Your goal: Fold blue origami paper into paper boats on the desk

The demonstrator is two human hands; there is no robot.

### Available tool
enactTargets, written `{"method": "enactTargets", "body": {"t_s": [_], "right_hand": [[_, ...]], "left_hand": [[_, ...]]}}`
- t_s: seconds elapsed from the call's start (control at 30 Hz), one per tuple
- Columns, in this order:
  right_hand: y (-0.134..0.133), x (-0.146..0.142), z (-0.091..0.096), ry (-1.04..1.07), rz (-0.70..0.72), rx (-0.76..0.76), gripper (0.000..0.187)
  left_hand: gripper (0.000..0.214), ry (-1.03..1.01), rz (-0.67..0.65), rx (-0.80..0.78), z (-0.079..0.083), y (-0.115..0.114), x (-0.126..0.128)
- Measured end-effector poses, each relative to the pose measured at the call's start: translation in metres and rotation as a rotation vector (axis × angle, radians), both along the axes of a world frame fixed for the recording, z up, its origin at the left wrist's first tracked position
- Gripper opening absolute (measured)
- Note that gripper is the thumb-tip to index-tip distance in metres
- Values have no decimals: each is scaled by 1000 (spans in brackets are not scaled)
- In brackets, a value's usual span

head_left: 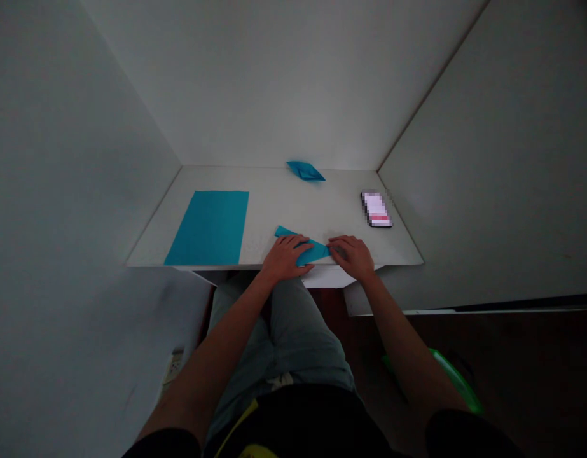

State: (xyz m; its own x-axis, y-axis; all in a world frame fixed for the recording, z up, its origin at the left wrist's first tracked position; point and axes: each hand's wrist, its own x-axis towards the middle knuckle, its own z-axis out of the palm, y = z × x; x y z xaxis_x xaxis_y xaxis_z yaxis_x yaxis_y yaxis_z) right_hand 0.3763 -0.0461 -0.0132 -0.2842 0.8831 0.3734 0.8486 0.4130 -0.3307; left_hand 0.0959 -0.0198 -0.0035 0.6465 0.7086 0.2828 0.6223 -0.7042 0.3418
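A folded piece of blue paper (pixel 314 254) lies at the front edge of the white table, narrowing to a point on its right. My left hand (pixel 286 256) rests over its left part, fingers stretched across it and thumb apart near the table's edge. At the pointed right end, my right hand (pixel 353 254) has its fingertips closed on the paper's tip. Part of the folded paper is hidden beneath my left hand; one corner sticks out beyond the fingers.
A flat blue sheet (pixel 210 228) lies on the table's left side. By the back wall sits a folded blue paper boat (pixel 305 171). A phone (pixel 376 209) with a lit, blurred screen is at the right. Walls enclose the white table (pixel 274 197) on three sides.
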Motion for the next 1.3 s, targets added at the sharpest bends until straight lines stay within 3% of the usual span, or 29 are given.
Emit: {"method": "enactTargets", "body": {"t_s": [1.3], "right_hand": [[0,0,0,18,-13,-16,21]], "left_hand": [[55,19,-2,13,-1,0,0]]}}
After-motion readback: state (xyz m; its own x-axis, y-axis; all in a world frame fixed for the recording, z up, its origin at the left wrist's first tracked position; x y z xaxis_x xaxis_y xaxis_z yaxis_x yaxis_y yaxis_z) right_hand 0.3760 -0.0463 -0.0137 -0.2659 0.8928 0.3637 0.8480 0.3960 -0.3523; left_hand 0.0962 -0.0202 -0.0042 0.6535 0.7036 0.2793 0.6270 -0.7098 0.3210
